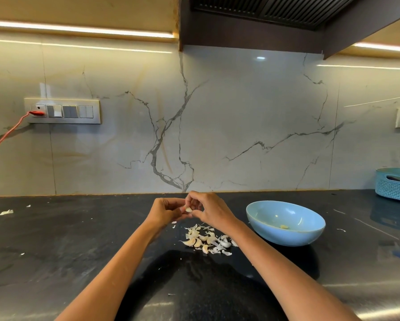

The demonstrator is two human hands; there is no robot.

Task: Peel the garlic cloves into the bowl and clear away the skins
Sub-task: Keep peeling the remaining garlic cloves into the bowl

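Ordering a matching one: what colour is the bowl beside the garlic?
Light blue bowl, plain, clearest in the head view.

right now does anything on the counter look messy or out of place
Yes, mildly. Bits of garlic skin have strayed from the main pile: one larger scrap lies far left on the black counter, and small flecks sit right of the blue bowl. Nothing looks damaged or tipped.
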